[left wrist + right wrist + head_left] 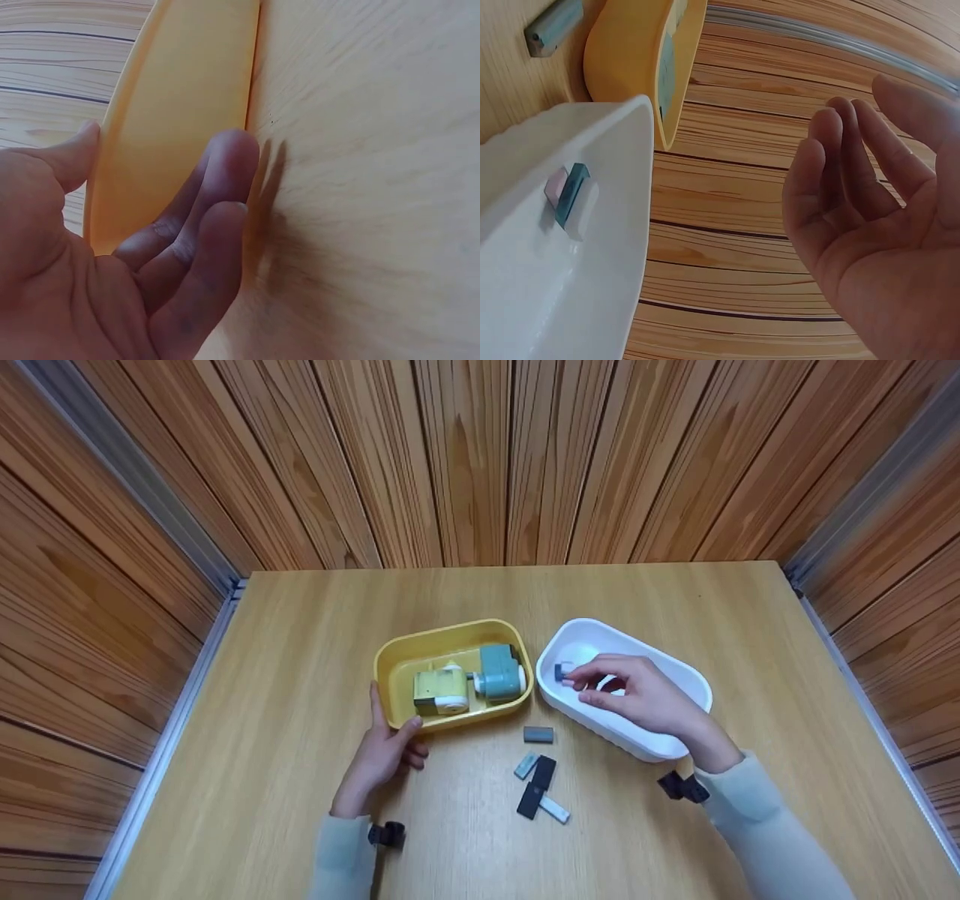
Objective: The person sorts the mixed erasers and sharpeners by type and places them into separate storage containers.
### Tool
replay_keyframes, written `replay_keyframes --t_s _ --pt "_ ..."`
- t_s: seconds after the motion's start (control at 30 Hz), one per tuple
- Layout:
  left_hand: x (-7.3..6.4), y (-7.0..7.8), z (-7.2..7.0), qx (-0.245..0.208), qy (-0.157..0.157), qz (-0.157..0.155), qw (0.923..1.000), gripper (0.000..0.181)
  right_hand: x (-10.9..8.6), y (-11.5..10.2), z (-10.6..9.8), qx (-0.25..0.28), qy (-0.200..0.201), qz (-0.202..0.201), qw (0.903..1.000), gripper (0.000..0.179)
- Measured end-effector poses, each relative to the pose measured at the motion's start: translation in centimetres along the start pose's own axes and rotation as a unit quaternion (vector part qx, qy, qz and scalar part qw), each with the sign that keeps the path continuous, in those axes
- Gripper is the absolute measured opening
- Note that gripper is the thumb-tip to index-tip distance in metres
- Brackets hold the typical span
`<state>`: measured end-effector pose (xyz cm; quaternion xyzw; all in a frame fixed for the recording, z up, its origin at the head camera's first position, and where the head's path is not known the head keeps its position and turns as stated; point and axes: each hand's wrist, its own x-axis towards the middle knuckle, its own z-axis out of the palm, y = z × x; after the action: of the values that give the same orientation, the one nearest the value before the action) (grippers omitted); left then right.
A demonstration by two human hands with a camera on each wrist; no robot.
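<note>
My left hand [381, 754] grips the near-left corner of a yellow bin [416, 640], thumb at the rim and index finger along the side. In the left wrist view its other fingers curl loosely beside the bin's outer wall. Inside the bin lie a lime-green and white toy-like piece [439, 684] and a teal and white one [498, 671]. My right hand [637, 690] hovers over a white bin [675, 675], fingers loosely bent with nothing between them. Close to its fingertips, small pink, dark teal [571, 196] and white blocks sit together on the white bin's floor.
In front of the bins lie a grey block [538, 735], a light blue-grey piece [526, 766], two black flat pieces [544, 772] that overlap end to end, and a whitish strip [555, 810]. Wood-panelled walls [472, 465] enclose the table at the back and sides.
</note>
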<state>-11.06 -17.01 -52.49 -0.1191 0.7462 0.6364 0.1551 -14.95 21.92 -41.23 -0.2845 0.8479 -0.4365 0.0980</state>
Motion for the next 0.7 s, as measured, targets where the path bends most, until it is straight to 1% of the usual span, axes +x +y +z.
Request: replay_keyframes --t_s 0.17,0.3,0.53,0.7 --pt "0.0 0.1 0.0 -0.011 -0.009 -0.006 0.9999 0.093 -0.7 0.2 1.6 0.004 -0.007 -0.007 0.9999 0.027" --pt "0.1 0.0 0.0 -0.012 -0.010 -0.005 0.9999 0.093 -1.2 0.3 3.1 0.012 -0.014 -0.013 0.9997 0.026" --pt "0.2 -0.3 0.0 -0.015 -0.006 -0.002 0.9999 0.093 -1.6 1.0 5.7 0.041 -0.044 0.008 0.9982 0.025" --pt "0.1 -0.3 0.1 -0.019 -0.008 0.005 0.9998 0.094 -1.8 2.1 6.9 0.045 -0.059 0.017 0.9971 0.025"
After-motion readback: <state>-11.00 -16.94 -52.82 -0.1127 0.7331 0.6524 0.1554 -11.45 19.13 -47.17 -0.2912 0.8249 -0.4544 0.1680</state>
